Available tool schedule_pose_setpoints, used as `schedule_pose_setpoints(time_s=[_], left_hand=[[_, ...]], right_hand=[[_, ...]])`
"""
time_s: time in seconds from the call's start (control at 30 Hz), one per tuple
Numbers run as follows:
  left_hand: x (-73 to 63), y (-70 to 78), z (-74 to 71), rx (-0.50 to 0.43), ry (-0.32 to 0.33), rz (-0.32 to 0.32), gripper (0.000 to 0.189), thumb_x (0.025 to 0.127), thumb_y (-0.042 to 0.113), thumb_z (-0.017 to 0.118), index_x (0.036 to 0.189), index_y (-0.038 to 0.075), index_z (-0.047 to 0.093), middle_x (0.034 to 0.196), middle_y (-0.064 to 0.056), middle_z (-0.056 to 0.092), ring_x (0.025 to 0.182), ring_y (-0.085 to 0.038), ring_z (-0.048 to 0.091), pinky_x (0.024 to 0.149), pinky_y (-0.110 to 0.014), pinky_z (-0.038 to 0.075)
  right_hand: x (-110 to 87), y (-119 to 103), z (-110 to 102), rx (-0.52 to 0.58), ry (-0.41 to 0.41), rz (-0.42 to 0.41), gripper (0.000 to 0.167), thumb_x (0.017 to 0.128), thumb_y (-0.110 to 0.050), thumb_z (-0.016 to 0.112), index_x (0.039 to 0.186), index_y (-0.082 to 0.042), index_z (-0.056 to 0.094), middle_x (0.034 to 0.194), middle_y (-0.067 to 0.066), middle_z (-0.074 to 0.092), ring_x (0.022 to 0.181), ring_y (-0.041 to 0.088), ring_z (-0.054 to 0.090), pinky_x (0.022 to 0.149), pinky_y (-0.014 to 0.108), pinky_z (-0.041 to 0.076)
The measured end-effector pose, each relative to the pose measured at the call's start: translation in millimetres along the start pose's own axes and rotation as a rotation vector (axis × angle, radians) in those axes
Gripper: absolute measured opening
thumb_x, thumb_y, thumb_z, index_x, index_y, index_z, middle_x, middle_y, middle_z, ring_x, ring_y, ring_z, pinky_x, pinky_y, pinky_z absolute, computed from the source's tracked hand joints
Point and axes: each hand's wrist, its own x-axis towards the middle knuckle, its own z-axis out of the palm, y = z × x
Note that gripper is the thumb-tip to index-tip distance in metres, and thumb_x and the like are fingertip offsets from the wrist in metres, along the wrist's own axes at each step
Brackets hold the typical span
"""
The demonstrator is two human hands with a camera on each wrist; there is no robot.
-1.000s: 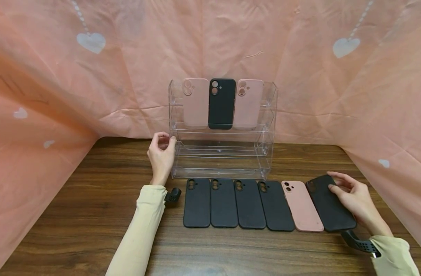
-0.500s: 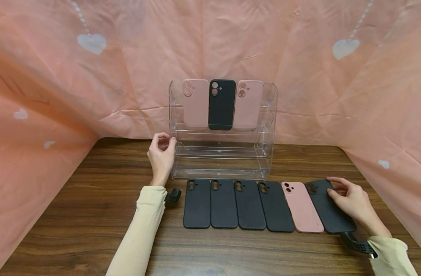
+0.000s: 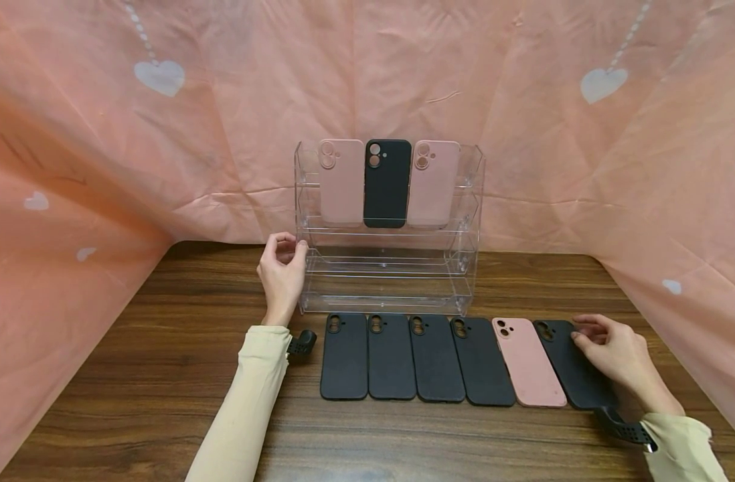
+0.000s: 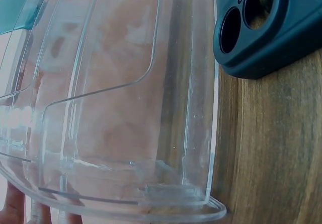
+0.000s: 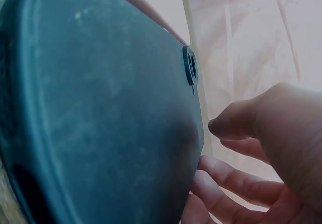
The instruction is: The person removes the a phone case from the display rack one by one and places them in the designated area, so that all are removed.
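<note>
A clear acrylic display stand (image 3: pixel 382 304) holds two pink phone cases (image 3: pixel 342 181) with a black phone case (image 3: pixel 387 184) between them on its top tier. My left hand (image 3: pixel 281 278) grips the stand's left side, thumb in front; in the left wrist view, its fingers (image 4: pixel 40 211) show past the clear edge. On the table, my right hand (image 3: pixel 617 351) is at the right edge of the rightmost black phone case (image 3: pixel 575 365). In the right wrist view, its thumb (image 5: pixel 231 121) is apart from that case, while the other fingertips are at the edge.
Left of that case lie a pink phone case (image 3: pixel 530 361) and several black phone cases (image 3: pixel 391 358) in one row before the stand. The wooden table (image 3: pixel 144 375) is bounded by pink cloth (image 3: pixel 241 120) at the back and sides.
The rightmost black case has gone down from a slight tilt to lying on the table. My right hand lowered with it, and its thumb has shifted to the case's edge. My left hand stayed put.
</note>
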Motion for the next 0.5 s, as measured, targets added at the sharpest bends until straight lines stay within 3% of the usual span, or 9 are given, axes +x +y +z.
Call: schedule_pose_setpoints(time_s=[0.27, 0.5], left_hand=[[-0.5, 1.0, 0.2, -0.009, -0.002, 0.011, 0.017, 0.09, 0.016, 0.072, 0.101, 0.006, 0.065, 0.096, -0.009, 0.072, 0.073, -0.003, 0.066, 0.067, -0.014, 0.049], [-1.3, 1.7, -0.2, -0.017, 0.004, 0.007, 0.016, 0.09, 0.014, 0.071, 0.101, 0.005, 0.065, 0.095, -0.009, 0.071, 0.072, 0.0, 0.065, 0.067, -0.014, 0.049]], right_hand=[[-0.7, -3.7, -3.2, 0.023, 0.049, -0.004, 0.025, 0.092, -0.014, 0.07, 0.114, -0.002, 0.071, 0.096, 0.021, 0.075, 0.069, -0.024, 0.042, 0.061, 0.02, 0.037], [8.8, -23.7, -9.0, 0.076, 0.137, -0.029, 0.024, 0.093, -0.014, 0.068, 0.114, -0.004, 0.072, 0.097, 0.022, 0.075, 0.071, -0.028, 0.043, 0.06, 0.011, 0.039]])
